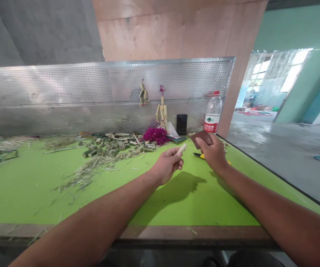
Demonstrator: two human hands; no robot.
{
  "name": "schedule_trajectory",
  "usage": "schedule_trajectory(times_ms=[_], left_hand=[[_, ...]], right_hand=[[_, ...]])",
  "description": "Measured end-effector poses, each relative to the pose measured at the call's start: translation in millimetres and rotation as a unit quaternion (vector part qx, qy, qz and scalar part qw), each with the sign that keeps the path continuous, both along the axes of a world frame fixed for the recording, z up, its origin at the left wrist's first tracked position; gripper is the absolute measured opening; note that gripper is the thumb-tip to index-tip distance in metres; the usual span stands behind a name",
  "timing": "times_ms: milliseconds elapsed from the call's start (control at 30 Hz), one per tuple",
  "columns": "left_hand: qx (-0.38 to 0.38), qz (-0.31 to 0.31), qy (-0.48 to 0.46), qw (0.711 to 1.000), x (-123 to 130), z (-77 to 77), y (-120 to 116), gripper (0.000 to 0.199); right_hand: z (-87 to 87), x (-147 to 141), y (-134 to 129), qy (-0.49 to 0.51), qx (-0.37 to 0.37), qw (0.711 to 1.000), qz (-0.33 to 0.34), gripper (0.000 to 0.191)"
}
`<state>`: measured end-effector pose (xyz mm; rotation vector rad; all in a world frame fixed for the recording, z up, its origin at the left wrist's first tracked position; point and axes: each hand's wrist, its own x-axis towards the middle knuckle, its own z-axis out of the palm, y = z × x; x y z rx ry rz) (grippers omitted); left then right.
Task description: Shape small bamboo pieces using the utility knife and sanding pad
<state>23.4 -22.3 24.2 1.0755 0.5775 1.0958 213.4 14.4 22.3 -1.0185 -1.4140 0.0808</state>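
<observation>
Between the thumb and fingers of my left hand [168, 163] is a short pale bamboo piece [182, 148], its end pointing up and to the right. My right hand [214, 151] grips a brown sheet of sandpaper [201, 138] by its edge, a little right of the bamboo piece and apart from it. Beneath the right hand lies a utility knife [198, 155] with a yellow handle, partly hidden by the hand. Two jointed bamboo figures stand out against the perforated metal panel: a larger figure [162, 111] and a smaller figure [143, 93].
On the green tabletop [32, 189], cut bamboo pieces [112, 146] and shavings [84, 172] lie left of my hands. Behind them are a bundle of magenta cord [156, 136], a black phone [181, 124] and a water bottle [213, 111]. A perforated metal panel [65, 96] borders the back.
</observation>
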Motion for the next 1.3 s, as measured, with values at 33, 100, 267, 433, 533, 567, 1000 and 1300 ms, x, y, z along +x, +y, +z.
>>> schedule_trajectory(times_ms=[33,100,267,433,533,567,1000,1300], left_hand=[[0.002,-0.002,-0.009,1.0,0.1,-0.2,-0.5,0.022],[0.011,-0.005,-0.025,1.0,0.3,-1.0,-1.0,0.023],[0.026,-0.007,-0.008,1.0,1.0,-5.5,0.7,0.023],[0.066,-0.026,0.034,0.997,4.9,-12.3,3.2,0.012],[0.065,-0.029,0.015,0.997,5.4,-11.8,3.1,0.015],[0.055,-0.026,0.002,0.998,4.7,-10.8,3.2,0.016],[0.038,-0.009,-0.089,0.995,-3.2,-2.0,3.0,0.032],[0.038,-0.033,-0.047,0.998,-0.5,-5.1,0.4,0.022]], right_hand=[[0.7,-0.5,-2.3,0.014,-0.002,1.0,0.012,0.025],[2.1,-5.3,-9.1,0.046,-0.007,0.998,0.038,0.026],[5.9,-21.7,-25.4,0.061,-0.007,0.992,0.108,0.026],[3.1,-32.7,-26.7,-0.065,0.026,0.995,0.064,0.018],[-0.6,-33.3,-22.4,-0.1,0.019,0.994,0.027,0.019],[-1.5,-31.9,-20.7,-0.103,0.015,0.994,0.024,0.02],[4.2,-20.4,-24.8,-0.005,0.016,0.997,0.074,0.031],[2.6,-25.4,-30.7,-0.042,0.026,0.996,0.067,0.024]])
